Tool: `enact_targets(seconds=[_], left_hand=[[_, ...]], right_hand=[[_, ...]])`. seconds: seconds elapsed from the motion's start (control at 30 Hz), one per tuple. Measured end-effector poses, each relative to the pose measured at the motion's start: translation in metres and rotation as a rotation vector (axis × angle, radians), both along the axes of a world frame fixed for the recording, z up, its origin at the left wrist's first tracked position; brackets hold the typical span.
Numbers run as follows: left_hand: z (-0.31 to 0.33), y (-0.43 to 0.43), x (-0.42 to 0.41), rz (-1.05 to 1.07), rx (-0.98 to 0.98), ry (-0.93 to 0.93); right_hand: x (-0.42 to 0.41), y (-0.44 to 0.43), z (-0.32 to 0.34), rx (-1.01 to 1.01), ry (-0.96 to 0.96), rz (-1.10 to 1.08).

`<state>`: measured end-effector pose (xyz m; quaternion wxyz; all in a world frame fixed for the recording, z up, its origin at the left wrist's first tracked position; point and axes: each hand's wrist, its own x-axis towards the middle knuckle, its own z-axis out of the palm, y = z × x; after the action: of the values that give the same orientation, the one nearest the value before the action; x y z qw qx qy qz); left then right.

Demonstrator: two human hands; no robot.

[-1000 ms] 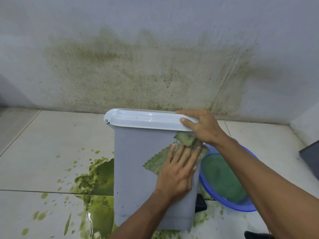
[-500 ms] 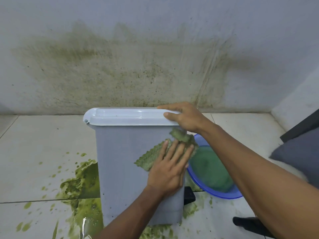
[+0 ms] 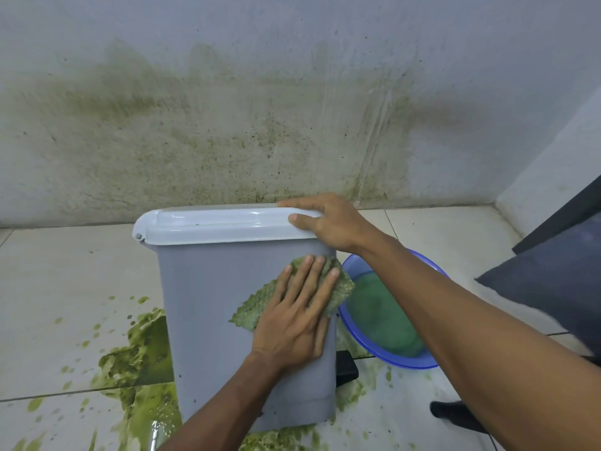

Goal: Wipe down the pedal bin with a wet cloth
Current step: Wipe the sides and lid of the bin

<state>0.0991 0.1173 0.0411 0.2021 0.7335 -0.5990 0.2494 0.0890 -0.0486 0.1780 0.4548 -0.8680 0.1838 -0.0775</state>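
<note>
A grey pedal bin point(image 3: 208, 314) with a white lid point(image 3: 221, 224) stands upright on the tiled floor in front of me. Its black pedal point(image 3: 346, 367) sticks out at the lower right. My left hand point(image 3: 297, 317) lies flat, fingers spread, pressing a green-stained cloth point(image 3: 257, 307) against the bin's near side, close to its right edge. My right hand point(image 3: 331, 221) grips the right end of the lid, thumb on the front rim.
Green slime point(image 3: 136, 356) is spilled on the floor left of and under the bin. A blue basin point(image 3: 406, 361) of greenish water sits just right of the bin. The wall point(image 3: 227, 125) behind is stained green. A dark cushion point(image 3: 553, 281) lies at far right.
My left hand and the cloth have slid a little up the bin's side, towards the lid. My right hand has kept its hold on the lid. The view shifted slightly.
</note>
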Motion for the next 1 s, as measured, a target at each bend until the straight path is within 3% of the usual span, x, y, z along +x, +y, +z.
enact_targets(seconds=[0.27, 0.47, 0.6, 0.67, 0.87, 1.0], left_hand=[[0.008, -0.011, -0.011, 0.283, -0.059, 0.241], [-0.018, 0.014, -0.007, -0.247, 0.324, -0.148], [-0.039, 0.073, 0.015, -0.408, 0.498, -0.322], [-0.032, 0.086, 0.032, -0.377, 0.472, -0.303], [0.0, 0.048, 0.036, -0.028, 0.175, -0.06], [-0.023, 0.033, -0.002, -0.212, 0.29, -0.096]], right_hand=[[0.002, -0.001, -0.008, -0.068, 0.004, -0.032], [0.003, 0.004, -0.015, -0.182, -0.022, -0.076], [0.003, 0.006, -0.016, -0.167, -0.039, -0.114], [0.002, 0.008, -0.015, -0.165, -0.054, -0.121], [0.005, 0.01, -0.018, -0.198, -0.085, -0.157], [0.009, 0.01, -0.021, -0.224, -0.099, -0.169]])
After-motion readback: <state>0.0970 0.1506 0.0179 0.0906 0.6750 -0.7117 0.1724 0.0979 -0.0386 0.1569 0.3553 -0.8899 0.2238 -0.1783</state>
